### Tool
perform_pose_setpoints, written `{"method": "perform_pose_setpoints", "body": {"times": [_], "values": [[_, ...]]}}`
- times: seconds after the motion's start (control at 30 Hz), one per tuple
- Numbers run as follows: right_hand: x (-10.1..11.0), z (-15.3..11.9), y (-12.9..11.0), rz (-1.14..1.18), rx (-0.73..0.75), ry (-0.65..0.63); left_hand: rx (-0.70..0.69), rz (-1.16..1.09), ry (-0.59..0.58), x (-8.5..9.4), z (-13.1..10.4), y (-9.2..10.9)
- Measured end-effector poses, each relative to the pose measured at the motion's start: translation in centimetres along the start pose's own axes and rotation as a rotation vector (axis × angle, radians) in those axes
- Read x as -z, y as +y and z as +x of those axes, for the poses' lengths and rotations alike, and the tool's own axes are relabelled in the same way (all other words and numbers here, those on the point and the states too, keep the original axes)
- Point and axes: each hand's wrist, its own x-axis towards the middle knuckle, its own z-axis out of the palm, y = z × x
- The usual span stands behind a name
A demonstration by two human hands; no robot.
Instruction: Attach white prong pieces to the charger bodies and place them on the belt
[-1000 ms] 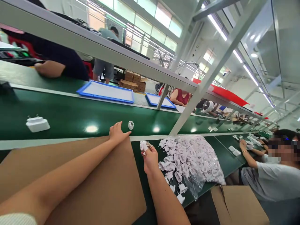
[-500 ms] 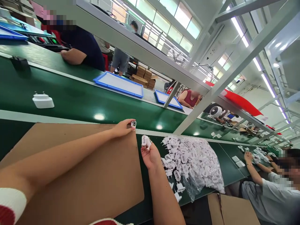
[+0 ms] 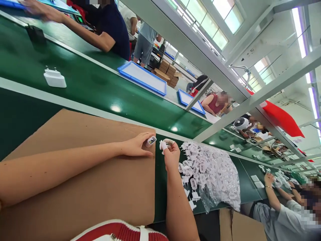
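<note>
My left hand reaches over the cardboard sheet and is closed round a white charger housing. The housing's open end faces right and shows metal parts inside. Just to the right, my right hand pinches a small white plug cap, partly hidden by the fingers; white covers show on its fingertips. A narrow gap separates the two pieces. Beside my right hand lies a clear plastic bag full of white plug caps, with several loose caps spilled at its near left side.
Beyond the cardboard runs a green conveyor belt with one white charger on it. Blue-rimmed trays stand on the far ledge. A slanting metal post rises behind the bag. Co-workers sit across the belt and at the right.
My view has tilted and shifted. The left hand has turned the housing's open end rightward, and the right hand has brought its plug cap nearer. A co-worker across the belt has stretched out an arm.
</note>
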Motion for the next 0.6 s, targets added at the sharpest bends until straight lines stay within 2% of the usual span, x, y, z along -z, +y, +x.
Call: {"method": "perform_pose_setpoints", "body": {"times": [0.07, 0.1, 0.17, 0.23, 0.37, 0.47, 0.6], "values": [[0.1, 0.1, 0.1, -0.034, -0.010, -0.052, 0.008, 0.062, 0.115, -0.5, -0.3, 0.1], [0.1, 0.2, 0.2, -0.033, -0.014, -0.081, -0.004, 0.059, 0.120, -0.7, -0.4, 0.1], [0.3, 0.3, 0.3, -0.040, 0.003, -0.119, -0.073, 0.003, 0.025, -1.0, -0.8, 0.3], [0.6, 0.3, 0.2, -0.136, 0.084, -0.108, -0.145, -0.052, -0.052, -1.1, -1.1, 0.5], [0.9, -0.5, -0.5, -0.487, 0.338, -0.123, -0.161, -0.026, -0.010, -0.9, -1.4, 0.4], [0.9, -1.1, -0.6, -0.666, 0.448, -0.221, -0.164, -0.002, -0.052, -0.8, -1.1, 0.1], [0.6, -1.2, 0.1, -0.893, 0.566, -0.262, -0.195, -0.024, -0.037, -0.9, -1.0, -0.1]]}}
